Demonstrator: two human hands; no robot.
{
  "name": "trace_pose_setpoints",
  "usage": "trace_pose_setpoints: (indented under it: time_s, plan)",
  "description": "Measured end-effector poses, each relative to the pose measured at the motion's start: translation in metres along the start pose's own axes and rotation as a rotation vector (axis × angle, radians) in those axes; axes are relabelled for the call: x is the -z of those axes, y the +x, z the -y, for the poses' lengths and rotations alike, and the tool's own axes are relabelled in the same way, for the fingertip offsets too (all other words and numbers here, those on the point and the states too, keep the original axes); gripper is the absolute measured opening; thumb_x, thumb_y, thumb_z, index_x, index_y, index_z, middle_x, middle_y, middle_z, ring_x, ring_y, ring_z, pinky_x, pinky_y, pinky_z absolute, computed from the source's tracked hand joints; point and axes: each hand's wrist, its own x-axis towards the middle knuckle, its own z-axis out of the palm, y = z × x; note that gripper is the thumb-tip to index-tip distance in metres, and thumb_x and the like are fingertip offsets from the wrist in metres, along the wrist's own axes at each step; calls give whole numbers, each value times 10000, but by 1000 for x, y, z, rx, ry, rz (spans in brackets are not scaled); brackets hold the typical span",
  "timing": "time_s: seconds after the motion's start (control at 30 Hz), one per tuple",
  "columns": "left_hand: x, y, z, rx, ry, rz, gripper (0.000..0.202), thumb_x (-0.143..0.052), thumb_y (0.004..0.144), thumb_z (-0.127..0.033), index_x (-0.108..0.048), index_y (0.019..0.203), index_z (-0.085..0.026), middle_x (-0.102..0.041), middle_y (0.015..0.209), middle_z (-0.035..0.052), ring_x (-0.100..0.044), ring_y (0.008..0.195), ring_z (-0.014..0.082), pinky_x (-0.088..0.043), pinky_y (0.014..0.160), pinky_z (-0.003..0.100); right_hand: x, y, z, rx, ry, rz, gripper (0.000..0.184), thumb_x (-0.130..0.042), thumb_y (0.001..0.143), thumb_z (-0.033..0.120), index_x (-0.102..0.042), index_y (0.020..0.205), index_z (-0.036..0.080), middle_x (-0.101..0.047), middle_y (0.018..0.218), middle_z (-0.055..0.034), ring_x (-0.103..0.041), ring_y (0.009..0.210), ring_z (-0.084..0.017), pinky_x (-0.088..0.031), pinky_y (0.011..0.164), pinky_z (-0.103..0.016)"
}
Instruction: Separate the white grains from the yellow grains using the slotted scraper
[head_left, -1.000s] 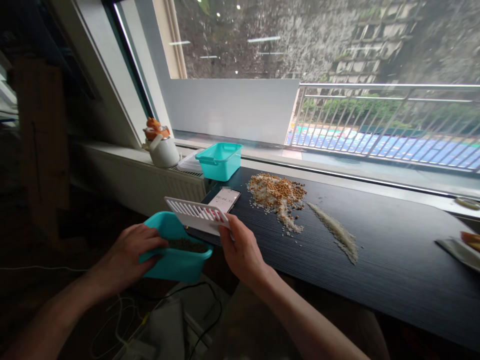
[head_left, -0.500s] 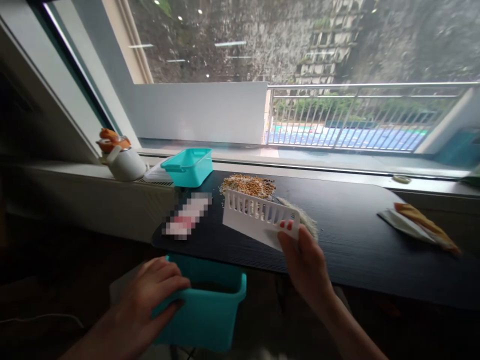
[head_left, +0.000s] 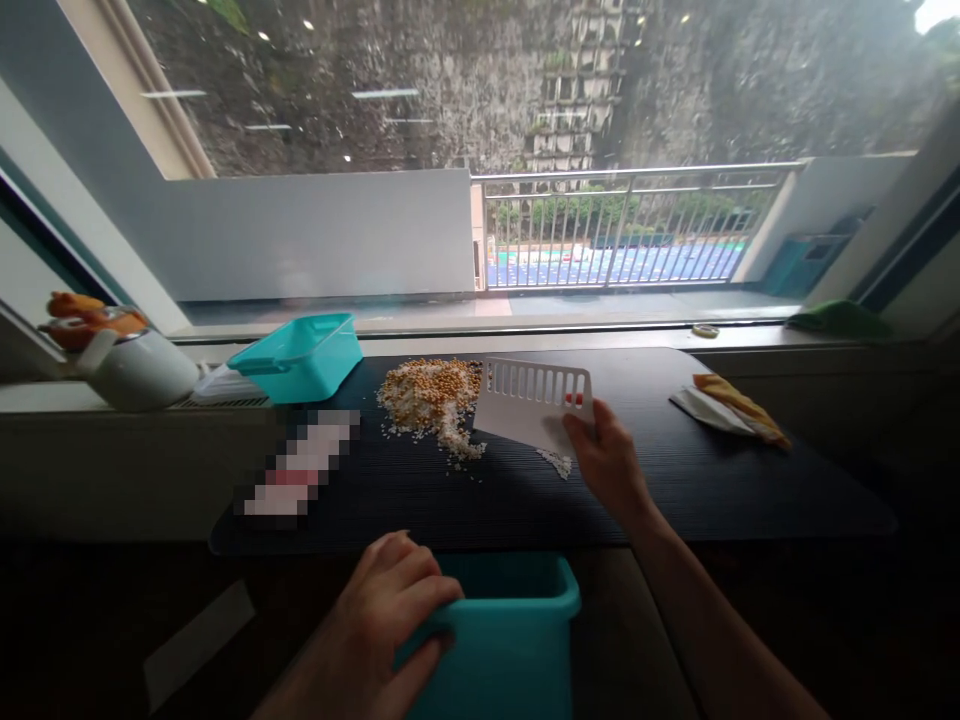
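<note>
My left hand (head_left: 401, 610) is closed over the rim of a turquoise plastic bin (head_left: 499, 650), just below the table's front edge. My right hand (head_left: 604, 450) grips a white slotted plastic divider (head_left: 525, 415) by its right end, the slots along the top. It is held tilted over the black table (head_left: 637, 500), right beside a pile of mixed grain (head_left: 427, 390), yellow kernels with white rice. A thin trail of rice (head_left: 461, 440) runs from the pile toward me. More rice (head_left: 556, 462) lies under the divider's lower edge. The bin's contents cannot be made out.
A second turquoise tub (head_left: 307, 360) stands at the table's back left, beside a pale pot (head_left: 146, 370) with an orange figure on the sill. A blurred-out flat item (head_left: 300, 470) lies at the left. At the right rests a brown and white packet (head_left: 731, 410). A window spans the back.
The view has swung right. My right hand has carried the divider from in front of the pile to its right side. My left hand and the bin have shifted right along the table edge.
</note>
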Motion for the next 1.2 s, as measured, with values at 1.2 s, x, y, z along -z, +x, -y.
trace_pose_setpoints:
  time_s: [1.2]
  plan:
    - [14,-48,37,97,216,-131,274,-555,793,-111,-625,992,-285,-643,893,-33,-597,887,198,-338,991,382,-34,-31,10,-93,168,311,224,-601,822,368,-639,978,212,-658,850,-33,-598,770,-205,-491,685,-316]
